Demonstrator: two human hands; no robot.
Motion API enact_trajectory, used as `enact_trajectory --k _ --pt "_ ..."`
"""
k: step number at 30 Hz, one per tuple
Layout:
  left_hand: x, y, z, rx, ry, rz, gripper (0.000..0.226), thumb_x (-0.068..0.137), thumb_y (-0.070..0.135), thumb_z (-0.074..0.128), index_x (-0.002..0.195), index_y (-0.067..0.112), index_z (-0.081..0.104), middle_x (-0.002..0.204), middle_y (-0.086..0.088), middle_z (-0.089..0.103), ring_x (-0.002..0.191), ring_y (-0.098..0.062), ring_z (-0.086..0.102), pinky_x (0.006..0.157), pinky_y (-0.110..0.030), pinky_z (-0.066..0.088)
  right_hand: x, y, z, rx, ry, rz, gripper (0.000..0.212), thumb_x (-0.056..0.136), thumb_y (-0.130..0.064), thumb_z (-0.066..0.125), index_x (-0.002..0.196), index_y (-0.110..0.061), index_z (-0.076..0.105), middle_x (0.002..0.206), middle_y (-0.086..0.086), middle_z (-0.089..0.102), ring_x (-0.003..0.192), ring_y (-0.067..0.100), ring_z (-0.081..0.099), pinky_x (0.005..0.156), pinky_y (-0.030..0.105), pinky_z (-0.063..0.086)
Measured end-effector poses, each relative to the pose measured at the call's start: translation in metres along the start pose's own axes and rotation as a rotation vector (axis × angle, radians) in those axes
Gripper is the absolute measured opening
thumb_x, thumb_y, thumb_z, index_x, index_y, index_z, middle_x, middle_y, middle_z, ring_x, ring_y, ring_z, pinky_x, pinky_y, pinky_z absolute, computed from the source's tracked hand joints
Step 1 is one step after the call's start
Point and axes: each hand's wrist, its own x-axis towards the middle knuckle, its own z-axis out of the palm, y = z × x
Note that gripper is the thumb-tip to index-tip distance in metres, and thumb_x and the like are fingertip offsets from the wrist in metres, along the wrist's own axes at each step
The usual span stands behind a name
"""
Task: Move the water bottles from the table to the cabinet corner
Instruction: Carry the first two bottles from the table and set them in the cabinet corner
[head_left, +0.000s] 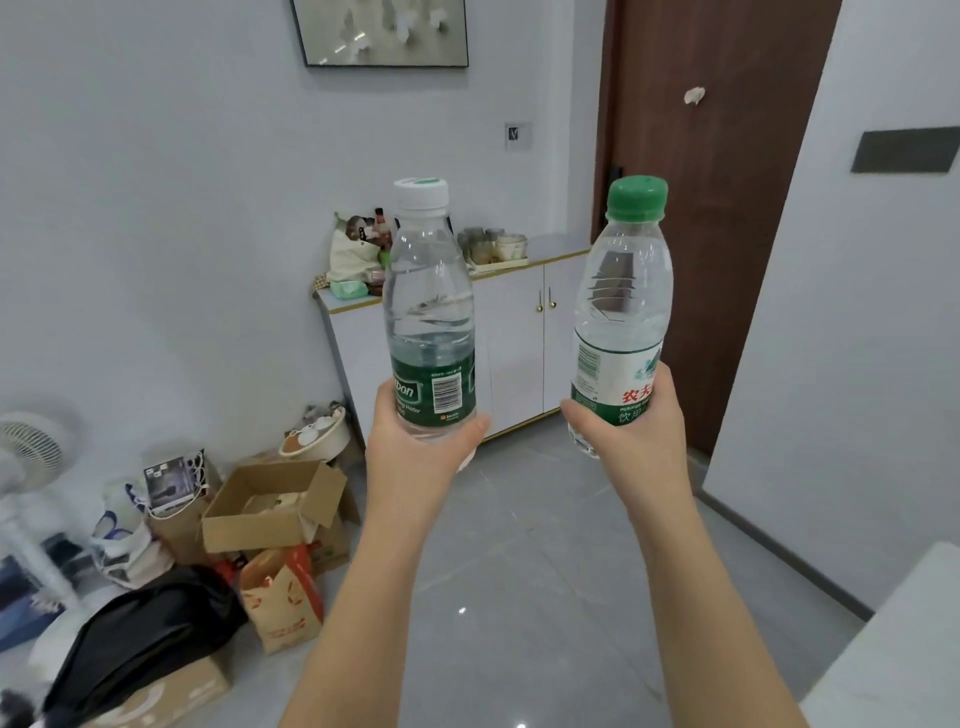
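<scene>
I hold two clear water bottles upright in front of me, above the floor. My left hand (413, 452) grips the base of the white-capped bottle (428, 301), which has a dark green label. My right hand (631, 431) is wrapped around the lower part of the green-capped bottle (621, 296), whose label is white and green with red characters. Beyond both bottles stands a low white cabinet (511, 343) with gold trim against the wall, its right end meeting the brown door (727, 182).
The cabinet top carries a cloth bag (350, 254), small bottles and a tray of cups (493, 247). Cardboard boxes (272, 506), bags and a white fan (31, 452) crowd the floor at left. A white table edge (904, 639) sits at lower right. Grey tile floor (519, 545) lies ahead.
</scene>
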Motion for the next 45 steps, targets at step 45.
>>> enact_trajectory --k 45 --pt "0.568 -0.205 0.354 -0.157 -0.144 -0.016 0.069 0.062 0.021 0.088 0.121 0.029 0.053 0.107 0.012 0.069 0.096 -0.005 0.066 0.086 -0.043 0.057 0.586 0.270 0.126 -0.157 0.100 -0.013 0.052 0.072 -0.002 0.080 0.101 -0.033 0.050 0.077 -0.032 0.064 0.066 -0.011 0.062 0.055 0.009 0.051"
